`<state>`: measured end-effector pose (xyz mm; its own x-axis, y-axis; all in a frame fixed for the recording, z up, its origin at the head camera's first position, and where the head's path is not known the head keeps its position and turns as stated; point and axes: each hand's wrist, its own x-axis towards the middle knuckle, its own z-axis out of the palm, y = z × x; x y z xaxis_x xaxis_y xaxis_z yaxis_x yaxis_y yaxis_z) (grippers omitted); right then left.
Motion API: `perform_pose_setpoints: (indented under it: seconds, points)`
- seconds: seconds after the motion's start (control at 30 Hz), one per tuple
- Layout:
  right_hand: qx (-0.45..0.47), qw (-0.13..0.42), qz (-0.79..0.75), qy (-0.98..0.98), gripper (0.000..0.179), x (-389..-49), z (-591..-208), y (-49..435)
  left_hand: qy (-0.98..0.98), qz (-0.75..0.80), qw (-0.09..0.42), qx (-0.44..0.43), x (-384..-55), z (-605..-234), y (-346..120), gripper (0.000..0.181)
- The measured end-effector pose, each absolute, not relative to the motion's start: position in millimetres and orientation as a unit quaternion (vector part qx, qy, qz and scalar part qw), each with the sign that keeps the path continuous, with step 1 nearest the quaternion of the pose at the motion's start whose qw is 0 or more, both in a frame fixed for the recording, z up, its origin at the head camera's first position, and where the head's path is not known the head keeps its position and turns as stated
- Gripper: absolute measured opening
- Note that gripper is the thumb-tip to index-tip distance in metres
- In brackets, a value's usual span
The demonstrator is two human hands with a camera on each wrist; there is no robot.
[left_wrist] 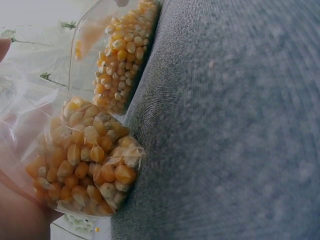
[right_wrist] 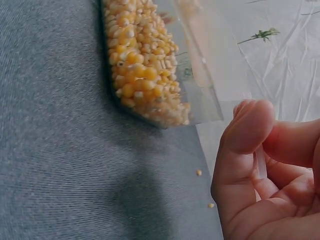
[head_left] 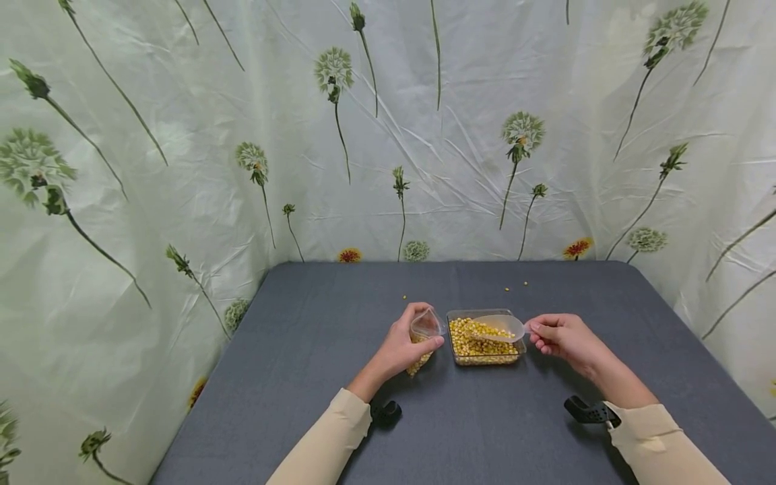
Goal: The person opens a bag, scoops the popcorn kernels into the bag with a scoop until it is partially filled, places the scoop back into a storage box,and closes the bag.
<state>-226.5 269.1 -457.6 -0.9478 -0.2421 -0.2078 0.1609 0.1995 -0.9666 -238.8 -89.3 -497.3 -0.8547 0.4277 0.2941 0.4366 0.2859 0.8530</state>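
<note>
Scoop [head_left: 512, 326] and box [head_left: 485, 311] meet in the head view: the scoop lies over the box's right half, with kernels at its tip, and the right hand [head_left: 570, 342] pinches its other end. The left hand [head_left: 403, 345] curls round the bag [head_left: 427, 325], just left of the box. This looks like scooping corn [head_left: 465, 345] for the bag; best, I'd judge, to dig in low, lift a modest load level and tip only over the bag's mouth, since stray kernels [head_left: 507, 289] on the bench [head_left: 339, 303] suggest spills come easily. The scoop's long axis runs side to side, about along the box's longer side, tip pointing left toward the bag.

In the left wrist view, corn packs the bag's rounded base, which faces the bench, while the clear upper part points away from it; its long axis is thus near upright. Whether the base bears on the bench I cannot tell. Keeping the mouth wide and close to the box should help.

In the right wrist view, thumb and fingers pinch a thin handle [right_wrist: 260, 164]. Gripped so near its end, a full scoop could twist; a firmer hold would steady it.
</note>
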Motion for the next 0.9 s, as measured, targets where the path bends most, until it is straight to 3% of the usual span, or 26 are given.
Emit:
perform_pose_setpoints:
  seconds: [0.9]
  points:
    - [-0.065, 0.132, -0.636, 0.757, 0.033, -225, -422, 242, -0.791, -0.544, 0.002, -0.279, -241, -498, -91, 0.062]
